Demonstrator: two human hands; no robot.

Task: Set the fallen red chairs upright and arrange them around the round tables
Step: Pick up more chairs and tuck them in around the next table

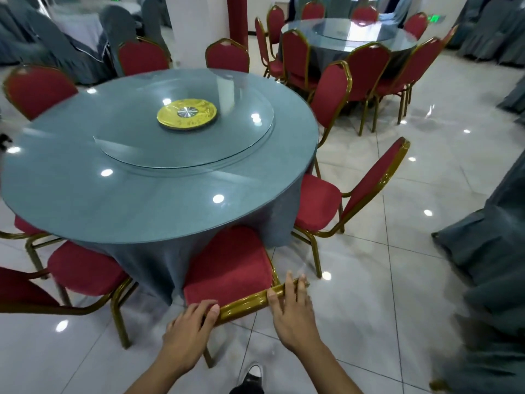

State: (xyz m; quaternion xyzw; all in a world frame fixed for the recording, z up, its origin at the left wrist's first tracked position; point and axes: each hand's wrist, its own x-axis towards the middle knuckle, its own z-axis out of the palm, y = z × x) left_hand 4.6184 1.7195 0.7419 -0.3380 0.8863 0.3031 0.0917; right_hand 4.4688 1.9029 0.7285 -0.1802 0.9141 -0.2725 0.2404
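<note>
My left hand and right hand rest on the chair top rail, which runs left to right just before me. Fingers lie loosely curved over the rail, not clamped. The seat points far, tucked under the worktop edge.

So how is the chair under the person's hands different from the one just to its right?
The near chair has both hands on its gold top rail, left hand and right hand; nobody touches the right chair. The near chair's seat is tucked partly under the tablecloth, while the right chair's seat stands clear beside it, backrest leaning outwards. Both stand upright, red cushioned with gold frames.
</note>
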